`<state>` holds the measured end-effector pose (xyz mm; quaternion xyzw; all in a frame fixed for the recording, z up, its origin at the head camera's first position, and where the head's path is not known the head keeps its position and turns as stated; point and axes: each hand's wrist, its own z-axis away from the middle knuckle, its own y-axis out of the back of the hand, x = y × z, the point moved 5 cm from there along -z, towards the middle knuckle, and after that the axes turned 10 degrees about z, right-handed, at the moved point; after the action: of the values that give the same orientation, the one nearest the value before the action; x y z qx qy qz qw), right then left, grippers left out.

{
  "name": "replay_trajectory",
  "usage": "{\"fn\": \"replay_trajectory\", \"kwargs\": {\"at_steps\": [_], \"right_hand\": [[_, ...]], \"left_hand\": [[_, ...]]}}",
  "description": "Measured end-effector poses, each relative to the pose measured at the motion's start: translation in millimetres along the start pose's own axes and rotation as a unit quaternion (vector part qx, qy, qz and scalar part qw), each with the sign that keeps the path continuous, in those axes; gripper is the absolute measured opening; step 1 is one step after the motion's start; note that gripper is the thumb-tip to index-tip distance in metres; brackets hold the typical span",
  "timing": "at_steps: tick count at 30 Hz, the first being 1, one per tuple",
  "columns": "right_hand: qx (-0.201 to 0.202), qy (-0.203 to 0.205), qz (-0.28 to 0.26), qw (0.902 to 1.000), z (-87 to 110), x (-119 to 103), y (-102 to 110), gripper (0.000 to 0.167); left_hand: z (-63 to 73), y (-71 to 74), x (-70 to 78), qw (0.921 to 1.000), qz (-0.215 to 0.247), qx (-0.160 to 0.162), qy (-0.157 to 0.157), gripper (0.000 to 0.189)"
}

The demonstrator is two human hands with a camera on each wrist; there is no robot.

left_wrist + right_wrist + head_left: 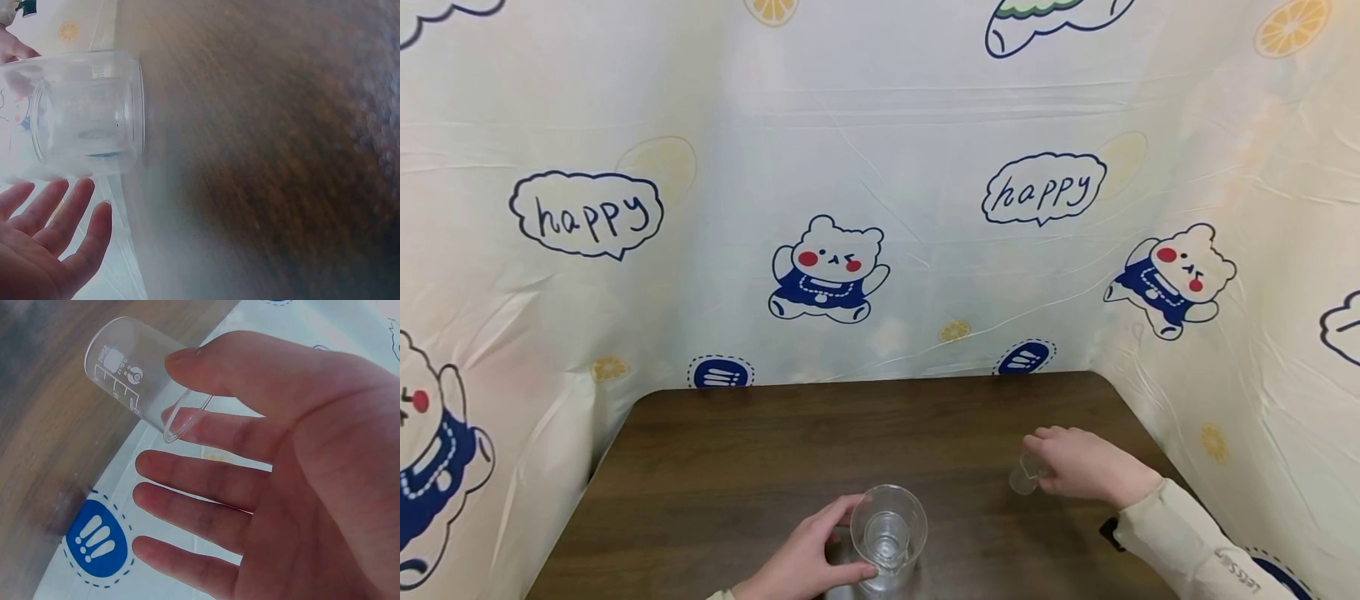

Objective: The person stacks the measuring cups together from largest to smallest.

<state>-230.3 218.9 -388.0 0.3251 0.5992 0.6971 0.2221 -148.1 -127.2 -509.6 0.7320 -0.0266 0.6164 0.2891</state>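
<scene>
A large clear glass beaker (910, 521) stands upright on the brown table, with a smaller glass vessel (81, 119) showing inside it. My left hand (812, 550) holds the beaker from the left, thumb on the near side and index finger on the far side. In the left wrist view the other fingers (78, 203) are spread, with their tips at the glass. At the right, my right hand (1086, 462) pinches a small beaker (134, 369) near its rim between thumb and index finger, the remaining fingers extended. White volume marks show on its wall. Whether its base touches the table, I cannot tell.
The brown wooden table (730, 450) has rounded far corners. A pale printed curtain (925, 275) with bears, orange slices and speech bubbles hangs behind it and along both sides. A dark band (1111, 533) shows at the right wrist, beside the light sleeve (1180, 533).
</scene>
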Motion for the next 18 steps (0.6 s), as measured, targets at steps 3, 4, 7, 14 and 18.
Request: {"fn": "replay_trajectory", "kwargs": {"at_steps": [3, 4, 7, 14, 18], "right_hand": [[0.013, 0.007, 0.012, 0.9998, -0.4, -4.4, 2.6, 0.029], [0.018, 0.009, 0.016, 0.9997, -0.7, -5.7, 3.7, 0.029], [0.035, 0.018, 0.027, 0.9989, -1.3, -10.4, 7.1, 0.028], [0.055, 0.033, 0.045, 0.9969, -3.0, -22.5, 13.9, 0.027], [0.046, 0.036, 0.049, 0.9971, -4.5, -26.2, 16.3, 0.028]], "left_hand": [[0.4, -0.4, -1.0, 1.0, -0.003, 0.001, -0.007, 0.073], [0.3, -0.4, -1.0, 1.0, -0.002, 0.001, -0.008, 0.073], [-0.1, 0.0, -1.2, 1.0, 0.001, -0.001, 0.001, 0.072], [-0.4, 1.7, -1.2, 0.9993, 0.016, -0.011, 0.032, 0.07], [-0.7, 1.2, -1.9, 0.9988, 0.022, -0.014, 0.041, 0.07]]}}
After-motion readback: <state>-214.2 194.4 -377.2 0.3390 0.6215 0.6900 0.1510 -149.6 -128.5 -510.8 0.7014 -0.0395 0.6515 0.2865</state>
